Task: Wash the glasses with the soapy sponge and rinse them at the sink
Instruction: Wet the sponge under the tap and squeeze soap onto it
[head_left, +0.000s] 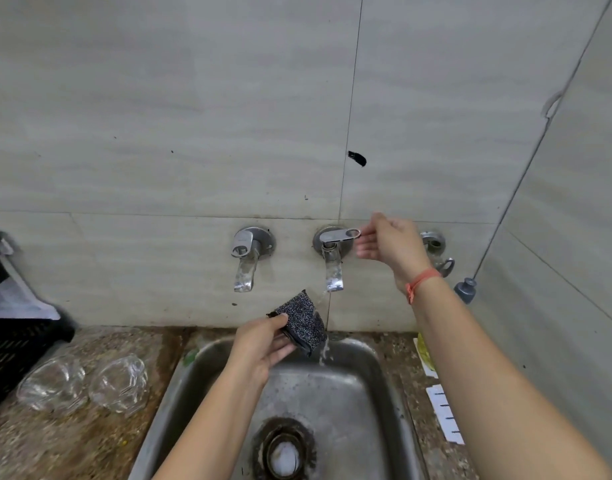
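Note:
My left hand (263, 344) grips a dark speckled sponge (302, 320) over the steel sink (193, 372), right beside a thin stream of water falling from the middle tap (333, 271). My right hand (384, 242) is raised at that tap's lever (340, 234), its fingertips touching the lever's end, fingers mostly straight. Two clear glasses (51, 382) (119, 382) lie on the speckled stone counter to the left of the sink.
A second tap (244, 265) is on the wall to the left and a third fitting (436, 247) behind my right wrist. A black crate (17, 341) stands at the left edge. Yellow and white items (443, 410) lie on the counter right of the sink.

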Demonstrator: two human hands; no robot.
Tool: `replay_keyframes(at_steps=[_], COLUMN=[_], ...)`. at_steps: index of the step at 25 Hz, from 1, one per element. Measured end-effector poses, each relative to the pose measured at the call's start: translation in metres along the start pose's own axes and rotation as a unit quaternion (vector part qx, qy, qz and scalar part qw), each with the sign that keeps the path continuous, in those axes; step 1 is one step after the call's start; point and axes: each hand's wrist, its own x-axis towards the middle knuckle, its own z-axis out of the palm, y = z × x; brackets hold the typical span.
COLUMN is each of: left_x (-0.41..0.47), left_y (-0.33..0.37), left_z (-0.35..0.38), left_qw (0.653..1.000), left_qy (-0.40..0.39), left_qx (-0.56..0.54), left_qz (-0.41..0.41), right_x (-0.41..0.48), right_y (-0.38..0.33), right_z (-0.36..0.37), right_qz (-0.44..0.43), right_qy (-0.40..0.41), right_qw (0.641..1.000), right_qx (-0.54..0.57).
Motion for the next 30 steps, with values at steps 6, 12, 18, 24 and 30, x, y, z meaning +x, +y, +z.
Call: replay_keyframes(at_steps=[6, 12, 18, 24, 30], left_x=[0.002, 0.004, 0.002, 0.0, 0.006], left_y=[0.001, -0.004, -0.011, -0.028, -0.048], left_z=[0.001, -0.005, -0.002, 0.012, 0.028], left_qw=[1.0, 0.999, 0.999, 1.0, 0.998], left_qy=[-0.002, 0.016, 0.021, 0.019, 0.018], left_qx=[0.011, 0.006, 0.017, 0.011, 0.021], left_qz=[0.02, 0.03, 0.026, -0.007, -0.053], right_x=[0.002, -0.024, -0.049, -0.059, -0.059], right_y=[-0.028, -0.023, 0.015, 0.109, 0.174], right_z=[-0.01, 0.015, 0.002, -0.05, -0.086], right_qz=[0.071, 0.097, 0.05, 0.079, 0.082], right_qy=[-0.157, -0.213, -0.112, 0.112, 0.423], right_qw=[0.977, 0.959, 0.992, 0.99, 0.901], right_qx=[-0.126, -0.163, -0.036, -0.042, -0.053])
